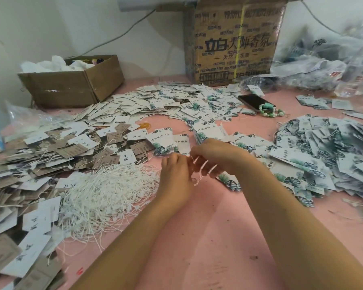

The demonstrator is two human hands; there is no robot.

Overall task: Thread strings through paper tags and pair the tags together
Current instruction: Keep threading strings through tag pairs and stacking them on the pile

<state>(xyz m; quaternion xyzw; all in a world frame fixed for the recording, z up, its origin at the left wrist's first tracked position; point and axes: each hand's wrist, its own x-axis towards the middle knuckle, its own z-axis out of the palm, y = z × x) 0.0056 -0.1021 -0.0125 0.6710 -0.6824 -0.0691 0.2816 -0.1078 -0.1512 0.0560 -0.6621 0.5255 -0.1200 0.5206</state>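
On the table (197,237), the string bundle (105,191) lies front-left; tag heaps (29,155) lie to its left, behind it and at right. The small carton (71,86) stands rear-left, the large carton (233,45) rear-centre, the phone (254,102) before it

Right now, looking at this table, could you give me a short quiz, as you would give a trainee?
1. True or false: the pile of white strings lies on the left hand side of the table.
2. What lies beside the phone? A: scissors; B: a green bead bracelet; C: a cup.
3. What print do the tags heaped on the right hand side bear?
Key: 1 true; 2 B; 3 green leaves.
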